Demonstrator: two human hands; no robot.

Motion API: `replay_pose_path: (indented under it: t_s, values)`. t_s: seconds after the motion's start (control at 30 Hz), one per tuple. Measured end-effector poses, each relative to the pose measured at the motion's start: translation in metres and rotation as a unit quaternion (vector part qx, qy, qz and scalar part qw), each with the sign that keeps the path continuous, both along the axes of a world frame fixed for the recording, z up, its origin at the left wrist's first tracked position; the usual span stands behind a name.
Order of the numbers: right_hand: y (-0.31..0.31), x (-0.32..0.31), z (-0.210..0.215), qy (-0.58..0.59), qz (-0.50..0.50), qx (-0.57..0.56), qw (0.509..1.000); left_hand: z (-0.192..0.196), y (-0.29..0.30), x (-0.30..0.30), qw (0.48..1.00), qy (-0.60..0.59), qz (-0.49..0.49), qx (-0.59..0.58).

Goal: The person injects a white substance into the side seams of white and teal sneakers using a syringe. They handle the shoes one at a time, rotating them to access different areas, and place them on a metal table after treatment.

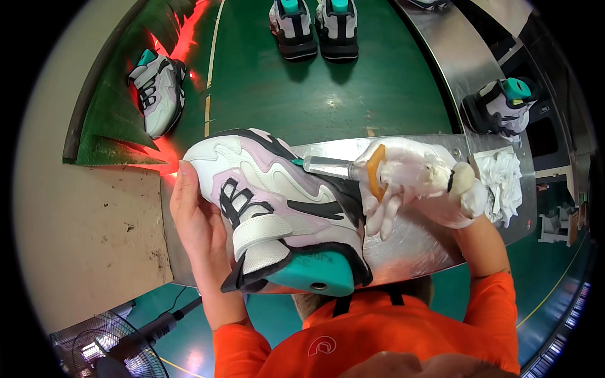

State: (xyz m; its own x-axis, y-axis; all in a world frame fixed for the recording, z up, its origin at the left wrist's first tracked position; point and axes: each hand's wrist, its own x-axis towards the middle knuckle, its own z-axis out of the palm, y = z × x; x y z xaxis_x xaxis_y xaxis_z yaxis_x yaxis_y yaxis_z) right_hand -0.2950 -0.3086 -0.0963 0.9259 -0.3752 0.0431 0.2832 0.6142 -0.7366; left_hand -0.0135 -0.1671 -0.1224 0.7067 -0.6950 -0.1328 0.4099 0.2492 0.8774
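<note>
A white, lilac and black sneaker point(265, 167) lies tilted on its side in front of me, toe to the far left. A teal shoe last point(318, 268) fills its opening. My bare left hand point(200, 217) is closed around the toe and lace side of the sneaker. My right hand point(435, 179), in a white glove, grips a clear syringe point(328, 166) with an orange-yellow finger flange point(376, 173). The syringe's green tip point(297, 162) is at the sneaker's sole edge; whether it touches is hard to tell.
Beyond is a green belt point(271, 101) carrying a pair of sneakers point(315, 28). Another sneaker point(161, 94) lies by red-lit green strips at left. On the right metal ledge are a sneaker point(504, 107) and crumpled white cloths point(501, 183). A fan point(110, 346) stands lower left.
</note>
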Motion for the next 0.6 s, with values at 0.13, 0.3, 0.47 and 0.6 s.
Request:
replay_pose_path:
  t_s: [0.13,0.3,0.47,0.6]
  values:
    - [0.0,0.0,0.024,0.188,-0.01,-0.026,0.982,0.0,-0.001,-0.002,1.0,0.004,0.002,0.008]
    - [-0.005,-0.01,0.012,0.159,0.006,-0.03,0.987,-0.001,-0.001,-0.001,1.0,0.011,0.003,0.01]
    - [-0.007,-0.02,-0.018,-0.039,0.001,0.021,0.999,-0.005,-0.004,0.001,1.0,0.029,-0.002,0.006]
    - [-0.005,-0.023,-0.007,0.038,-0.014,0.055,0.998,-0.008,-0.003,0.002,0.999,0.037,0.001,-0.001]
